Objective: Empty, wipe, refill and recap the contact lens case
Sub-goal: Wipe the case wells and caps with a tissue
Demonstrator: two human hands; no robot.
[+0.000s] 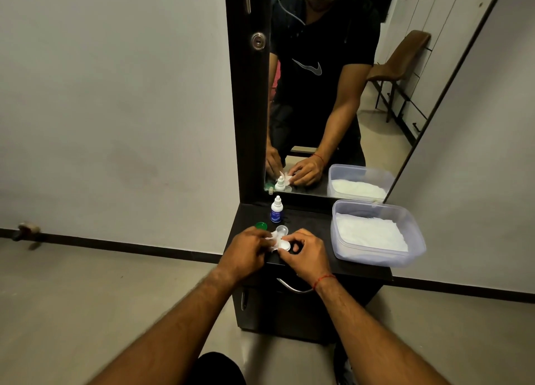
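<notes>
The white contact lens case [284, 244] lies at the front of the dark table top [312, 225], between my two hands. My left hand [246, 251] pinches a small crumpled white tissue [274, 237] against the case. My right hand [307, 254] grips the case from the right side. A clear round cap [281, 229] rests just behind the case. A green cap [261, 226] lies behind my left hand. The small white solution bottle with a blue label [276, 210] stands upright further back.
A clear plastic tub [417, 237] holding white tissue sits on the right of the table top. A tall mirror [333, 95] rises behind the table and reflects a person and a chair. A drawer handle [292, 287] is below the front edge.
</notes>
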